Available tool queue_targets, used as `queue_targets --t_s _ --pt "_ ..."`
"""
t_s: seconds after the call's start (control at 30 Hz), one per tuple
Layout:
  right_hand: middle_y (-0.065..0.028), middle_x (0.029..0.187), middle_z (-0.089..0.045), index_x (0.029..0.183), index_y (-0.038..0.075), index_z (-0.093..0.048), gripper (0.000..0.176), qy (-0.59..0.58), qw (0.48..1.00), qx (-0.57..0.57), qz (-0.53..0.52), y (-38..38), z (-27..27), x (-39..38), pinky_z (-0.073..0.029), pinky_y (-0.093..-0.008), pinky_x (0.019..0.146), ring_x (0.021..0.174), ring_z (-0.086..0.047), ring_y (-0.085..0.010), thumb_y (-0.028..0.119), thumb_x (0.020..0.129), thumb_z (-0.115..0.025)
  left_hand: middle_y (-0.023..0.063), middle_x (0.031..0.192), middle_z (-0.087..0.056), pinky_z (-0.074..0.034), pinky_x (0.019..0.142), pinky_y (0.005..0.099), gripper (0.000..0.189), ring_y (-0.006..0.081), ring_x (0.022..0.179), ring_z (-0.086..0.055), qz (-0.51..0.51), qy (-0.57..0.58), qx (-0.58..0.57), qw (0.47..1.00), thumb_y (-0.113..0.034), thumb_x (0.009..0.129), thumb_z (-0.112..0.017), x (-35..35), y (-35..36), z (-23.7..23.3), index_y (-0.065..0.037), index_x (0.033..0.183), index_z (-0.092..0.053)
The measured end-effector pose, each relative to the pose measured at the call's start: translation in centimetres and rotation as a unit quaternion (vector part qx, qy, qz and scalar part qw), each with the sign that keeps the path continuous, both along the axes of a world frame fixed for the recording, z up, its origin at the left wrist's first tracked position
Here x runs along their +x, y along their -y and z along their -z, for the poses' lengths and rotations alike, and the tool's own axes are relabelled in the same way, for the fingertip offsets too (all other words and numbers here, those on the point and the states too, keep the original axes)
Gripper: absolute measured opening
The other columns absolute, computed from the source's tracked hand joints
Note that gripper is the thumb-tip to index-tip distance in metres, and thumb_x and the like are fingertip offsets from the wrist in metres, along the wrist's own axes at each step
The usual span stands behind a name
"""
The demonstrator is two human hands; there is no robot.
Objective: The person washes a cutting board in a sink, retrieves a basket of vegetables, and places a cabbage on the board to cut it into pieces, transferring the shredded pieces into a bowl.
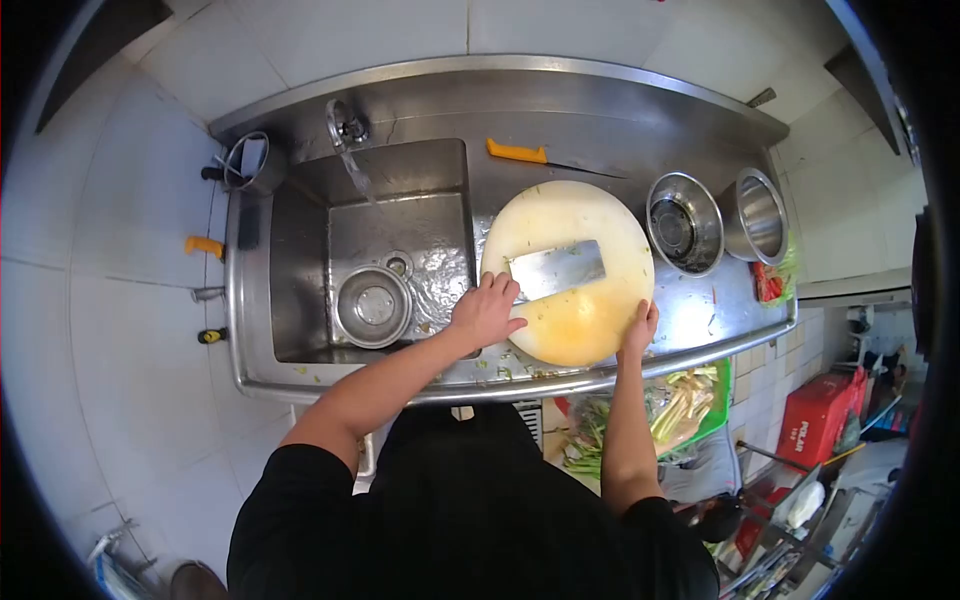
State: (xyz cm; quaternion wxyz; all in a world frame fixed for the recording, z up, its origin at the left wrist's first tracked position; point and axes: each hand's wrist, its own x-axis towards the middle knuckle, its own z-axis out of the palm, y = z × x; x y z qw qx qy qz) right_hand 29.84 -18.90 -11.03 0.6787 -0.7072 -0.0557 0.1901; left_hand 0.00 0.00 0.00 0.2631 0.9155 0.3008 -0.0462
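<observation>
A round, thick cutting board (570,215) lies on the steel counter to the right of the sink, its pale top stained yellow. On it rests a cleaver (560,270) with a broad, wet blade; its handle end is hidden near my left hand. My left hand (487,312) lies palm down over the board's left edge, fingers and thumb spread. At the lower right edge, my right hand (640,330) grips the board's rim, thumb on top. Behind the board lies a knife (517,152) with a yellow handle and a narrow dark blade.
Water runs from the faucet (345,130) into the sink (400,220), where a metal bowl (374,307) sits. Two steel bowls, one near the board (685,222) and one farther right (760,220), stand on the counter. Below the counter's front edge is a green crate (722,400) of vegetables.
</observation>
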Motion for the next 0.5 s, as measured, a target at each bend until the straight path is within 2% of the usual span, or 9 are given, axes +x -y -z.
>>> queue_targets --t_s 0.07,0.1,0.17,0.2,0.27,0.33,0.4,0.5 --pt "-0.0115 0.12 -0.063 0.134 -0.004 -0.056 0.038 0.023 0.999 -0.021 0.016 2.1 -0.3 -3.7 -0.049 -0.0332 0.092 0.105 -0.06 -0.0179 0.024 0.108 -0.053 0.0168 0.117 -0.059 -0.06 0.083 0.0544 0.041 0.0383 0.119 -0.064 -0.046 0.014 -0.021 0.999 -0.037 0.096 -0.067 -2.7 1.9 0.3 -0.004 0.118 -0.056" --pt "-0.0125 0.119 -0.063 0.132 -0.005 -0.056 0.038 0.077 0.996 0.014 0.032 -4.8 0.3 0.4 -0.049 -0.0339 0.092 0.105 -0.06 -0.0189 0.024 0.108 -0.053 0.0173 0.116 -0.06 -0.059 0.082 0.0541 0.041 0.0391 0.112 -0.066 -0.034 0.015 0.026 0.999 -0.038 0.096 -0.066 1.7 -4.4 0.5 -0.004 0.118 -0.056" --pt "-0.0144 0.118 -0.063 0.128 -0.007 -0.058 0.037 0.125 0.99 -0.038 0.044 -4.0 0.3 -2.6 -0.049 -0.0353 0.093 0.104 -0.06 -0.0208 0.023 0.107 -0.052 0.0182 0.114 -0.063 -0.058 0.081 0.0534 0.041 0.0407 0.1 -0.07 -0.027 -0.052 0.001 0.998 -0.039 0.098 -0.063 -0.3 -5.0 0.0 -0.004 0.117 -0.056" --pt "-0.015 0.118 -0.063 0.128 -0.007 -0.057 0.037 0.139 0.985 -0.079 0.059 -3.8 0.6 -4.5 -0.049 -0.036 0.094 0.105 -0.06 -0.0216 0.023 0.107 -0.052 0.0186 0.112 -0.068 -0.058 0.078 0.0542 0.04 0.0409 0.09 -0.072 -0.044 -0.037 0.019 0.998 -0.042 0.098 -0.062 -2.2 -6.0 -0.5 -0.005 0.113 -0.06" --pt "-0.0163 0.117 -0.062 0.128 -0.009 -0.057 0.038 0.185 0.967 -0.147 0.089 -5.1 0.9 -5.8 -0.048 -0.0374 0.094 0.105 -0.06 -0.0233 0.022 0.107 -0.051 0.0173 0.109 -0.071 -0.058 0.078 0.0535 0.038 0.0404 0.091 -0.072 -0.098 -0.054 0.036 0.993 -0.044 0.096 -0.064 -5.3 -9.7 -2.1 -0.008 0.111 -0.063" --pt "-0.0219 0.125 -0.055 0.133 -0.009 -0.053 0.042 0.163 0.97 -0.151 0.103 -5.7 1.0 -6.2 -0.043 -0.0423 0.102 0.115 -0.054 -0.0317 0.024 0.106 -0.053 0.0168 0.109 -0.072 -0.057 0.078 0.0536 0.037 0.0409 0.092 -0.071 -0.162 -0.008 0.104 0.981 -0.044 0.095 -0.066 -10.4 -13.5 -1.7 -0.011 0.109 -0.064" --pt "-0.0254 0.13 -0.052 0.135 -0.009 -0.051 0.045 0.153 0.967 -0.169 0.11 -6.5 1.1 -6.5 -0.041 -0.0452 0.106 0.12 -0.051 -0.0368 0.024 0.105 -0.054 0.0176 0.108 -0.072 -0.058 0.081 0.054 0.035 0.0407 0.097 -0.071 -0.219 -0.058 0.123 0.966 -0.042 0.096 -0.062 -14.6 -16.7 -4.0 -0.009 0.107 -0.061" --pt "-0.027 0.13 -0.051 0.136 -0.009 -0.051 0.046 0.164 0.96 -0.2 0.109 -7.3 0.0 -7.0 -0.041 -0.0465 0.106 0.121 -0.051 -0.039 0.025 0.105 -0.053 0.0174 0.108 -0.073 -0.058 0.083 0.0527 0.03 0.0398 0.099 -0.072 -0.204 -0.103 0.178 0.957 -0.035 0.096 -0.06 -18.7 -21.5 -2.9 -0.008 0.108 -0.064"
